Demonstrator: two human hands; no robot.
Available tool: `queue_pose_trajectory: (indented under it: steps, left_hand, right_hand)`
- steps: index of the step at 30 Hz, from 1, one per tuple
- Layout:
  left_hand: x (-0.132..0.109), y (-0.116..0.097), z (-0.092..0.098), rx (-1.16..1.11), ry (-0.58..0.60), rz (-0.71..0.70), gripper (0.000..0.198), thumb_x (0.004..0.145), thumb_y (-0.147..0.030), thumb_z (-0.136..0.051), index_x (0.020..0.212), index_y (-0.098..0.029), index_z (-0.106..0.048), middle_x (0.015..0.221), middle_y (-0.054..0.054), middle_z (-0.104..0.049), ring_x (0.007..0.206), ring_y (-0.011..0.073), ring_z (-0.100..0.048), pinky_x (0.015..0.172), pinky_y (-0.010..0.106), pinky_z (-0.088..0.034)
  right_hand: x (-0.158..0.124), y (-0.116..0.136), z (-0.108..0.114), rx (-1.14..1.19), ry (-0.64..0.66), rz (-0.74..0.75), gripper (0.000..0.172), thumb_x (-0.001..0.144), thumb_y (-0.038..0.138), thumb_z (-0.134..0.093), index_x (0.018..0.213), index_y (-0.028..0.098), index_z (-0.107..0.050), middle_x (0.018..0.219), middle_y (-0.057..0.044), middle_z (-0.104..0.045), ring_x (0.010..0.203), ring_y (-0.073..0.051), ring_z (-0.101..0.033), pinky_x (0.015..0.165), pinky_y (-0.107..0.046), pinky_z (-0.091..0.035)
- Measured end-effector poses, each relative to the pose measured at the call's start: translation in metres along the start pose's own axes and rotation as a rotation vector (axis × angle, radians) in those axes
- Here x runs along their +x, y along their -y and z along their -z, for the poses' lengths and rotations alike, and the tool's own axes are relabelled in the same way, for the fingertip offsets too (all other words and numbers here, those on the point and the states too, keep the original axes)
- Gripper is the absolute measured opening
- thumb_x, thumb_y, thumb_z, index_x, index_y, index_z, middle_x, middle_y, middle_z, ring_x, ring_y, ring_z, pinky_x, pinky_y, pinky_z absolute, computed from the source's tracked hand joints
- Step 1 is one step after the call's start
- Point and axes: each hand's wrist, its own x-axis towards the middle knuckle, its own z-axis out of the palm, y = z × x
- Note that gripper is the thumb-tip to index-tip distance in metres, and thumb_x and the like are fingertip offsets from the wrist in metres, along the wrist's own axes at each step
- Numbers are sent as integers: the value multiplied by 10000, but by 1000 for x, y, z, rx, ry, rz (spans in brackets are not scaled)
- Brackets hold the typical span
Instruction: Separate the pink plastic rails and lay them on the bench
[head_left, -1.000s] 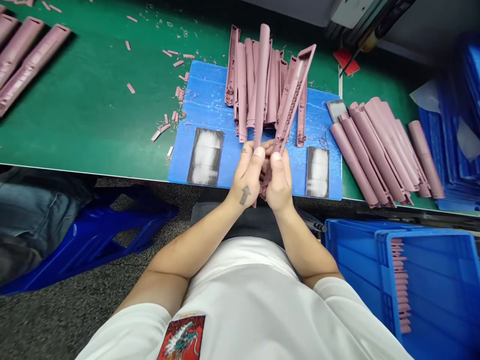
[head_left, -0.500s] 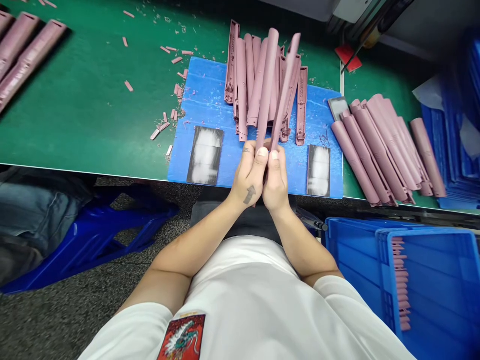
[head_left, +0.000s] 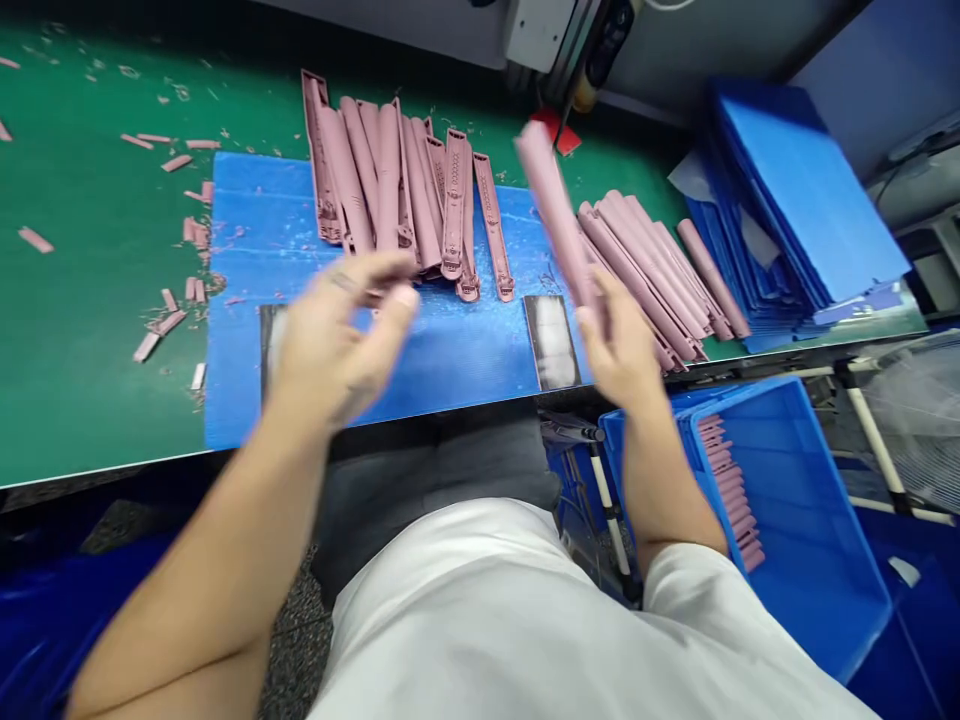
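My right hand grips the lower end of a long pink plastic shell, tilted up and slightly blurred. It is over the right edge of a blue sheet. My left hand, smeared by motion, hovers at the near end of a pile of pink shells; thumb and fingers are apart with nothing visible between them. Some shells in that pile show their ribbed insides. A dark sanding pad with white dust lies near the sheet's right front corner; another pad is mostly hidden behind my left hand.
A second stack of pink shells lies on the green table to the right. Farther right stand folded blue sheets. Pink scraps litter the left side. Below the table edge is a blue crate holding more pink parts.
My hands have separated: the right has moved rightward with one shell, while the left no longer shows a shell and is near the pile. The view has turned right.
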Motion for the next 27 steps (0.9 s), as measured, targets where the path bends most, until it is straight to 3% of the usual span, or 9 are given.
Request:
queue_pose_trajectory:
  steps: [3,6,8,11,14,17,19,23,27]
  left_hand:
    - [56,16,48,133,-114,35,444,999,-684,-882,1304,-361,-890,1362,56,-872,1734,500,-508,1356,690,-526]
    - [113,49,68,303,-52,182,357,778,-545,-1041,987,-315,-866,1184,97,-881,1817,527,-359,1474,659,-369]
    - [143,75,65,397,-23,293,352,806,-526,-1003,828,-263,-771,1152,107,-871,1809,513,-379,1518,663,-246]
    - [172,105,53,313,-60,391,286,978,-422,-879,849,-230,-711,1094,75,-858,1768,337,-470,1498,533,-273]
    - [186,120,45,154,-165,473,203,1058,-181,-783,883,-218,-688,825,-19,-753,1534,173,-633,1449,371,-303]
    - [191,125,47,159,-191,509,275,1033,-48,-756,833,-211,-661,682,-57,-625,1259,159,-702,1415,386,-343]
    - [188,125,52,194,-198,504,307,976,-36,-807,793,-221,-644,636,-61,-574,1135,191,-703,1376,440,-405]
    - [174,125,61,234,-181,491,315,924,-105,-861,754,-236,-630,565,-40,-460,1012,249,-664,1326,548,-470]
    - [169,117,66,293,-94,514,264,914,-248,-866,793,-245,-632,584,-4,-464,1092,305,-656,1353,595,-440]
  right_hand:
    - [6,-64,76,-468,-63,-88,711,1174,527,-489,1793,197,-602,1572,-289,-716,1538,-494,-656,1320,-684,-512]
    - [13,-98,111,-700,-12,-133,635,1099,385,-595,1685,194,-746,1410,-332,-761,1391,-536,-708,1190,-688,-549]
    - [22,-97,108,-723,-82,-125,584,1072,335,-621,1608,193,-803,1443,-347,-754,1402,-553,-699,1166,-706,-548]
    - [49,-66,71,-587,-153,15,531,1132,402,-558,1567,204,-790,1530,-293,-747,1495,-512,-676,1272,-705,-530]
    - [96,-18,12,-462,57,83,505,1211,431,-427,1387,181,-828,1403,-251,-820,1373,-443,-751,1243,-649,-569]
    - [138,21,-34,-500,212,1,490,1234,435,-433,1296,153,-829,1409,-269,-825,1313,-439,-758,1157,-598,-591]
    - [146,34,-44,-514,204,16,463,1223,404,-446,1295,140,-820,1433,-273,-818,1346,-438,-739,1172,-578,-580]
    - [113,30,-8,-365,188,237,494,1196,378,-394,1310,205,-843,1381,-192,-843,1337,-362,-766,1240,-525,-571]
    - [89,-18,62,-382,93,240,517,1053,276,-541,1470,223,-842,1584,-189,-780,1543,-404,-684,1340,-637,-497]
